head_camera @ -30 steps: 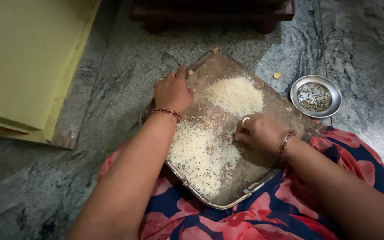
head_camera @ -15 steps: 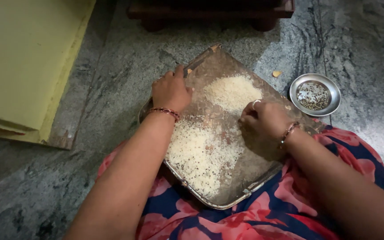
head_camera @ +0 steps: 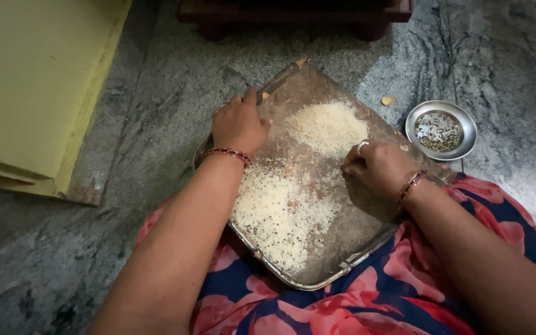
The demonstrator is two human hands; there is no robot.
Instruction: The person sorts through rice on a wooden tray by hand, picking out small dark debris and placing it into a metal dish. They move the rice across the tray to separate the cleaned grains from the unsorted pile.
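On grey stone floor (head_camera: 156, 124), left hand (head_camera: 238, 124) grips dented metal tray (head_camera: 355, 248) edge w/ rice; right hand (head_camera: 376, 166) curled, pinching grains.

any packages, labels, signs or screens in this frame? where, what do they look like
None in view: no package, label, sign or screen.
Nearest thing to one: flat yellow boards, stacked on the floor at upper left, plain, no visible print.
The small round steel dish right of the tray is unmarked.
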